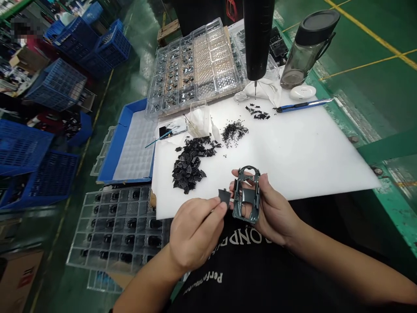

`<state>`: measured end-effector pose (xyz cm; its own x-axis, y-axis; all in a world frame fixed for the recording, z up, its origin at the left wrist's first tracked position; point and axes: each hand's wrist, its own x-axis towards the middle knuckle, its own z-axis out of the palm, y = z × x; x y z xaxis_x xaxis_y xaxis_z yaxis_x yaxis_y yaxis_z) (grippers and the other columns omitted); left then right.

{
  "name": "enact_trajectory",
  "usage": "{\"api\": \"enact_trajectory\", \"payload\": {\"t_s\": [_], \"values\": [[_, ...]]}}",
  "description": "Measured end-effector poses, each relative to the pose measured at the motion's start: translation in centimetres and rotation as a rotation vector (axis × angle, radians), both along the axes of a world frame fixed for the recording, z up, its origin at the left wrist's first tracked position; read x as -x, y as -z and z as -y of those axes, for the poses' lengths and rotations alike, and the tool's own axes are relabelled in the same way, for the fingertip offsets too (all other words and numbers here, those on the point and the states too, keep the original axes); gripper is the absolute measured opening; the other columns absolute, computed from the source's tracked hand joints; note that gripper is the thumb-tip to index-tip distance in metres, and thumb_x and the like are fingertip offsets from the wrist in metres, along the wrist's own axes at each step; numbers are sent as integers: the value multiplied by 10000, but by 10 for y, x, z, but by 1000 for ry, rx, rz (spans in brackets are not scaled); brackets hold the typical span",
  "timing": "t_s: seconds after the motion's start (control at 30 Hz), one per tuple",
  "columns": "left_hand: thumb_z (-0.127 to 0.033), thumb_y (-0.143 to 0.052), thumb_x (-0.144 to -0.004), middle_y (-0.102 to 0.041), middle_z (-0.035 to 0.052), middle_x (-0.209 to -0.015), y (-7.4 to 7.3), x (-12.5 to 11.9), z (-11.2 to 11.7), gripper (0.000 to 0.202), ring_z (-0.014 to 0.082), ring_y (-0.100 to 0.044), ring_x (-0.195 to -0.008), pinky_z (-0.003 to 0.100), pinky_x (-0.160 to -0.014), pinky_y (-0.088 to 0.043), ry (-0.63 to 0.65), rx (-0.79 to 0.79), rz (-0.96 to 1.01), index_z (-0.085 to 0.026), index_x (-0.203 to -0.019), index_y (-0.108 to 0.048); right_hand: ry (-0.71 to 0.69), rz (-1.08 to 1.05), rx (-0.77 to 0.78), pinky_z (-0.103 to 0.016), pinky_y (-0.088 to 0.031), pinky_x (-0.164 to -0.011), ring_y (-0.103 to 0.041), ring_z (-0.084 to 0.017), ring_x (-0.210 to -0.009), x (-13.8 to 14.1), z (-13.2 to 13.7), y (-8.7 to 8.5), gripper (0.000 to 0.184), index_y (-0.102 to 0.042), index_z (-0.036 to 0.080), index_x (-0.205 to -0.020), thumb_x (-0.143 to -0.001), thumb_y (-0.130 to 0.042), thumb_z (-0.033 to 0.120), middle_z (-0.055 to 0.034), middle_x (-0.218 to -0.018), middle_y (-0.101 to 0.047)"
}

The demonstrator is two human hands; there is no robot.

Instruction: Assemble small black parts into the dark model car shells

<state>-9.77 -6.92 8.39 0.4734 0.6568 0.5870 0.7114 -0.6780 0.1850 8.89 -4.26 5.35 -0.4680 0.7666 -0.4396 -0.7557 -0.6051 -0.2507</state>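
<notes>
My left hand (197, 230) pinches a small dark flat plastic piece (224, 197) between thumb and forefinger. Close beside it, my right hand (275, 208) holds a dark, glossy plastic frame shaped like a toy car body (249, 195), with openings through which fingers show. Both parts are above the front edge of the white work board (293, 152). A heap of black plastic pieces (189, 167) lies on the board beyond my left hand. Farther back are a scatter of tiny black screws or pins (234, 131) and a few black scraps (259, 113).
A black electric screwdriver (259, 39) hangs bit down over the board. Behind stand a compartment tray (195, 65) and a bottle (299, 52); a blue utility knife (302, 104) lies right. Left are a blue tray (125, 139) and a tray of dark car bodies (117, 226).
</notes>
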Motion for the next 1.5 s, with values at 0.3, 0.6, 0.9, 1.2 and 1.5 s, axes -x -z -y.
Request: {"api": "enact_trajectory", "payload": {"t_s": [0.3,0.6,0.9,1.2,1.5], "values": [[-10,-705,-747,-705,118,-1020,-3,1,-2,429,210,-668,-910,358,-748,-566,57,24,-28,-130,-1153,-633,13,-53,-75,-340,-567,-875,-686,-199,-949,-3,5,2,453,-648,200,-1149,-841,-677,531,-58,-990,-696],[55,-697,-711,-698,80,-1015,11,15,1,516,209,-677,-911,353,-771,-575,-120,-7,94,-195,-1161,-663,36,-36,-26,-404,-588,-852,-706,-255,-954,-2,5,-5,411,-616,193,-1049,-852,-654,551,-62,-966,-682],[49,-680,-733,-703,82,-986,14,17,4,434,201,-674,-888,339,-761,-554,-158,-12,112,-178,-1103,-680,37,-85,-28,-384,-589,-844,-711,-249,-944,-3,5,-10,398,-632,188,-1023,-846,-664,543,-55,-947,-687],[-131,-487,-926,-734,78,-944,-30,-26,-9,189,167,-635,-747,312,-586,-477,114,-77,-236,-132,-1011,-656,63,-47,-157,-323,-535,-904,-666,-185,-977,5,6,0,434,-628,283,-1225,-909,-551,570,-26,-1041,-689],[-127,-517,-843,-725,116,-958,-17,-42,-14,228,237,-633,-783,345,-549,-393,146,-103,-346,-69,-966,-700,84,-43,-259,-292,-480,-970,-632,-173,-1021,6,14,5,436,-605,304,-1284,-942,-499,553,-27,-1087,-686]]}}
